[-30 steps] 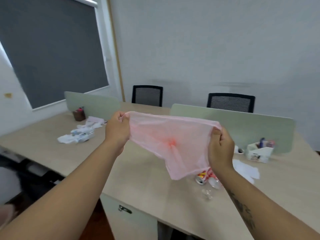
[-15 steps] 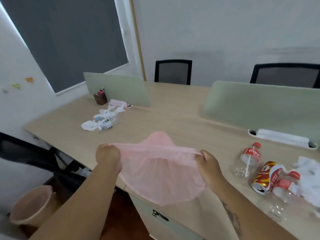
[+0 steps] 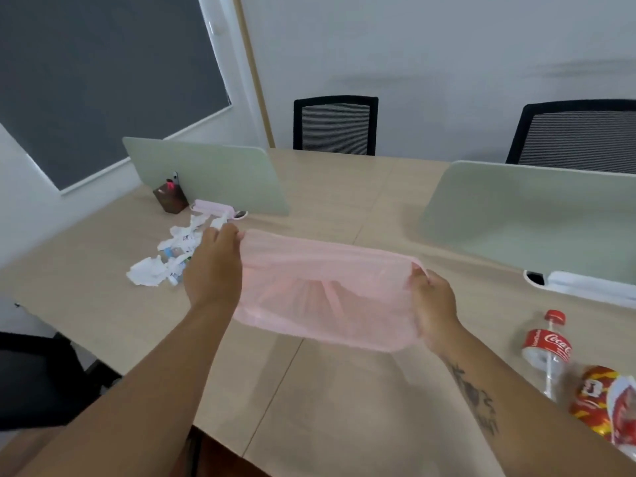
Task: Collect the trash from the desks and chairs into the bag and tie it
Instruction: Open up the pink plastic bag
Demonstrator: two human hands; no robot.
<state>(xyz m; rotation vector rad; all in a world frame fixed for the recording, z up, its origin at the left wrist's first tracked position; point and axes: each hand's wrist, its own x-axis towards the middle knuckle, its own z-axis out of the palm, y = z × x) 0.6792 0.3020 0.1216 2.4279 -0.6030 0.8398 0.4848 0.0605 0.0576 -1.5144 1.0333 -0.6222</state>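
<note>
Held the pink bag [image 3: 327,297] stretched open between left hand [image 3: 213,270] and right hand [image 3: 435,308], each pinching its rim, above the desk [image 3: 327,390].

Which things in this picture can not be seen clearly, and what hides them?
Head view:
- Red can: blurred, label unreadable.
- Wrapper beside it: cut off by the right edge.
- Small bottle in the paper pile: partly behind the left hand.
- Right hand fingertips: tucked into the pink bag rim.

Bare desk [image 3: 327,401] btw paper scraps [image 3: 148,273], bottle [image 3: 547,344]
</note>
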